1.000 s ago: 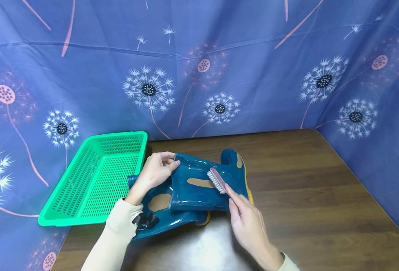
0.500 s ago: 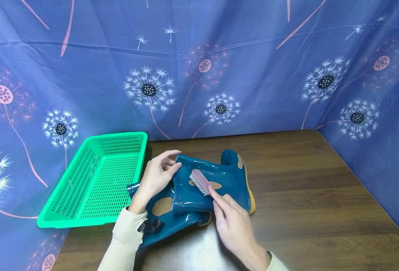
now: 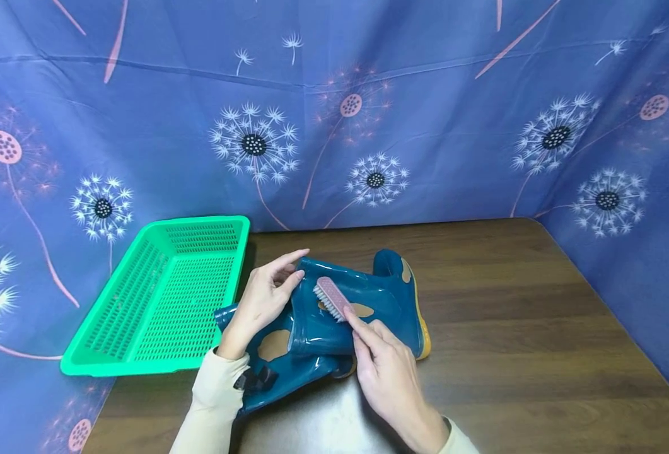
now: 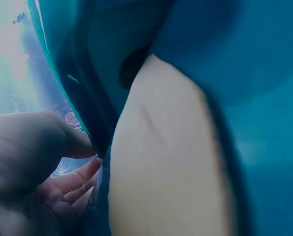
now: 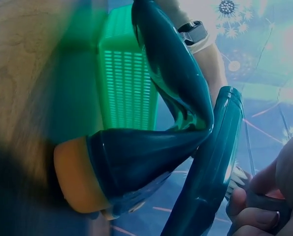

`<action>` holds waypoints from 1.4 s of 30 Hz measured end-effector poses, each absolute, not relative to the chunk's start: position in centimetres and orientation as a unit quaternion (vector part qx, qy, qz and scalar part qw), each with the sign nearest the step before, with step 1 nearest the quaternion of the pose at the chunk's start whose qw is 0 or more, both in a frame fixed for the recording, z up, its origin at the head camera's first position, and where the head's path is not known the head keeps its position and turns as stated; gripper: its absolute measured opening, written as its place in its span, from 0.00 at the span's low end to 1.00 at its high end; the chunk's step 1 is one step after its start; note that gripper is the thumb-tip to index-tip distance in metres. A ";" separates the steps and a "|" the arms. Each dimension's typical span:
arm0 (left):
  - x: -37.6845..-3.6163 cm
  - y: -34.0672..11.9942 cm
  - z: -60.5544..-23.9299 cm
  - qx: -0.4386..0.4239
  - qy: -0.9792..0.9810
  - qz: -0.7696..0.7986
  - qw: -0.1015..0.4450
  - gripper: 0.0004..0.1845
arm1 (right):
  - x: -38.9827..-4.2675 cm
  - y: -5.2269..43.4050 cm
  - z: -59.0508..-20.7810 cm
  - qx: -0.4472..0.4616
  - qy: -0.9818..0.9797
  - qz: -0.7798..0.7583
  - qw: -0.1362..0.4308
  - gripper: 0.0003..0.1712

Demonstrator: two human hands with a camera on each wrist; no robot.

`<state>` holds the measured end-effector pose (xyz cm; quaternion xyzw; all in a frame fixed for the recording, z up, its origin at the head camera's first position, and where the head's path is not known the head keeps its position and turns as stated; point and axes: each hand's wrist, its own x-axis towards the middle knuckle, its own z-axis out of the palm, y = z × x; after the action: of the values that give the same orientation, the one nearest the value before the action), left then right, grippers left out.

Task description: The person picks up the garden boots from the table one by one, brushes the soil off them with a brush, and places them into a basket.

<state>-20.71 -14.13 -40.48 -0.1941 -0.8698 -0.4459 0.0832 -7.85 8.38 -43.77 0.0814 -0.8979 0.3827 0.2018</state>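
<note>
Brush (image 3: 334, 299) slants bristle-end up-left, gripped by right fingers (image 3: 364, 328); left fingers (image 3: 287, 259) pinch a boot (image 3: 382, 297) by its left-pointing cuff (image 3: 299, 321).

over my remote feeds i read no text, label, brand, number or sign, in the head view or either wrist view. surfaces checked: upper boot (image 3: 388, 296), lower boot (image 3: 283, 383), brush (image 3: 334, 297), basket (image 3: 135, 367), backdrop cloth (image 3: 442, 151), tabletop (image 3: 516, 353). legible characters on each: none.
</note>
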 end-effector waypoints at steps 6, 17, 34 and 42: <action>-20.8 -14.1 -40.4 -0.184 -0.874 -0.441 0.087 0.22 | -8.0 8.3 -43.7 0.102 -0.910 0.356 0.184 0.28; -20.9 -13.7 -40.5 -0.168 -0.882 -0.431 0.087 0.21 | -8.0 10.3 -43.9 0.053 -0.938 0.294 0.177 0.24; -20.8 -13.6 -40.9 -0.182 -0.873 -0.440 0.104 0.21 | -8.6 10.0 -43.5 0.140 -0.941 0.276 0.135 0.25; -20.8 -13.6 -41.0 -0.178 -0.877 -0.434 0.100 0.22 | -8.1 11.5 -42.6 0.087 -0.942 0.281 0.163 0.25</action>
<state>-20.83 -13.56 -40.97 -0.1780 -0.8774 -0.4343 0.0997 -8.12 11.48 -42.62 0.0870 -0.9418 0.2807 0.1635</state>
